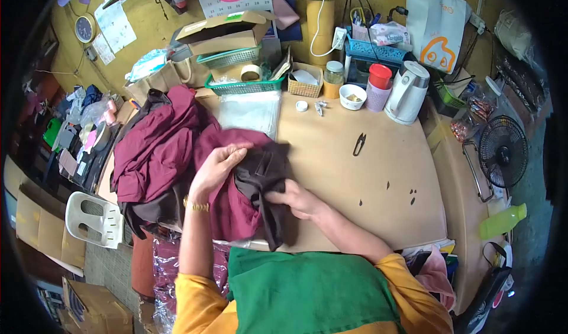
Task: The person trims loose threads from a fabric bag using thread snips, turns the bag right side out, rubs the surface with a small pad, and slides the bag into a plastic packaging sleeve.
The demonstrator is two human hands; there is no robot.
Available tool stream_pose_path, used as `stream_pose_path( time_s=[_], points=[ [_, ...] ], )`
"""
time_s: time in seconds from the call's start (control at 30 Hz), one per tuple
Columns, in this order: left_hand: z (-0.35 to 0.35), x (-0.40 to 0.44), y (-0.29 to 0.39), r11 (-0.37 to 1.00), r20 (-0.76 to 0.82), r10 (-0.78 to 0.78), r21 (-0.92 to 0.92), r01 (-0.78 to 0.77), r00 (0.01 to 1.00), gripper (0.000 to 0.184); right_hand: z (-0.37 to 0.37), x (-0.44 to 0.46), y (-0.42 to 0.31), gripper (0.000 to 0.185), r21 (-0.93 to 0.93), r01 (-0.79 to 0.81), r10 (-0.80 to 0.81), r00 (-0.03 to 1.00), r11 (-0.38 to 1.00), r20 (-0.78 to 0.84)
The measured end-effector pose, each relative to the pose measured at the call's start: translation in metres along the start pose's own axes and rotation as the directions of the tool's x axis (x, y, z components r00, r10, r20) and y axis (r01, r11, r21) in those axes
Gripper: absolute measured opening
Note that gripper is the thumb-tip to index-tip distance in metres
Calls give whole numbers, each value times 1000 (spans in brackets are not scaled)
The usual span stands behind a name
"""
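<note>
Two hands are handling one maroon-and-black garment (239, 213), which is lying left of the middle on the tabletop (319, 150), near the front edge; the left hand (220, 165) is pinching its upper part between thumb and fingers, while the right hand (300, 201) is gripping the dark cloth at its right side, with some fingertips hidden. One heap of maroon and black cloth (154, 147) is lying just beside it, and where the two are meeting cannot be told. One white kettle (406, 94), one white bowl (352, 102), one red-lidded cup (377, 94) and one glass jar (334, 73) are standing at the back. The brown tabletop is showing dark marks to the right; beyond it, a yellowish wall (154, 29) is carrying one round clock (84, 28), and one black fan (503, 150) is standing at the far right. The garment's long axis is running roughly from back to front, its dark lower end pointing toward the person, the maroon side facing left.
</note>
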State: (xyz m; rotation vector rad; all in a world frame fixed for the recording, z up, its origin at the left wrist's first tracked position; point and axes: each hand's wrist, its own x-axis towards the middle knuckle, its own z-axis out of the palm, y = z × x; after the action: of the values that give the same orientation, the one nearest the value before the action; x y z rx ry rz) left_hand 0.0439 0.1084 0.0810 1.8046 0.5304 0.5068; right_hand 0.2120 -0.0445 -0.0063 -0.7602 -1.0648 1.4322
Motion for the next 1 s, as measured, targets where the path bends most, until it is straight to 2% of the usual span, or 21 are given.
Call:
stream_pose_path(
  time_s=[0.03,0.07,0.1,0.13,0.2,0.23,0.27,0.3,0.33,0.37,0.4,0.43,0.5,0.57,0.63,0.73,0.77,0.83,0.9,0.97,1.0],
  points=[
    [3,-7,-4,970,-1,-30,-242,29,1000,41,-20,-6,13,53,6,1,-1,1000,1000,-1],
    [4,-19,15,936,7,-20,-352,21,1000,46,-50,-9,38,58,255,-37,14,996,966,92],
    [-2,-24,13,897,-3,49,-440,-46,999,58,-43,-15,28,58,438,-53,66,998,897,-16],
    [5,-31,28,762,-52,87,-640,-100,995,63,-34,-21,16,58,604,-20,118,985,797,-123],
    [23,-41,42,466,-91,109,-875,-132,990,72,-20,-24,21,60,632,-39,99,993,774,-60],
    [30,-39,40,511,-121,36,-851,-122,992,62,-14,-22,20,61,657,-51,68,998,752,0],
    [17,-26,18,816,-179,62,-558,-153,982,54,-8,-22,16,67,547,-52,81,996,836,-30],
    [-1,-10,-17,975,-218,108,-168,-146,970,47,-3,-23,-3,67,548,-50,80,996,835,-32],
    [-13,-2,-47,980,-371,187,0,-201,910,36,-2,-21,-32,66,167,-115,140,979,979,-150],
    [-15,-7,-38,960,-451,65,-214,-178,890,37,-7,-17,-53,66,-234,-212,143,949,949,-280],
    [-17,-13,-30,888,-522,-58,-416,-194,851,37,-19,-15,-64,51,-216,-158,96,958,964,-272],
    [-5,-20,-3,802,-592,-60,-507,-314,804,39,-7,-17,-81,30,-83,156,-174,943,984,-284],
    [0,-21,-19,824,-670,-23,-433,-365,742,37,-22,-22,-88,18,-390,242,-399,827,888,-396],
    [12,-13,-48,934,-666,344,169,-315,662,33,-24,-28,-87,16,-327,267,-373,868,907,-327],
    [66,-15,-25,955,-536,225,-46,-294,813,18,-23,-28,-70,16,-92,326,-337,931,941,-142],
    [111,-23,12,903,-250,430,132,-409,868,10,2,-24,-22,28,394,215,-110,956,894,-271],
    [115,-23,17,804,-134,547,361,-473,826,11,-9,-23,4,34,510,106,25,970,854,-243],
    [118,-25,35,809,-64,542,311,-499,838,15,-2,-35,12,44,616,67,81,975,785,-208],
    [109,-20,30,792,-63,537,379,-478,841,17,-12,-46,11,50,598,-10,114,984,802,-137],
    [85,-18,5,789,-310,568,469,-397,763,10,-31,-53,-10,48,407,-22,91,984,913,-151],
    [70,-22,5,808,-442,541,507,-299,715,10,-40,-56,-21,46,-110,-97,58,948,989,-312]
  ],
)
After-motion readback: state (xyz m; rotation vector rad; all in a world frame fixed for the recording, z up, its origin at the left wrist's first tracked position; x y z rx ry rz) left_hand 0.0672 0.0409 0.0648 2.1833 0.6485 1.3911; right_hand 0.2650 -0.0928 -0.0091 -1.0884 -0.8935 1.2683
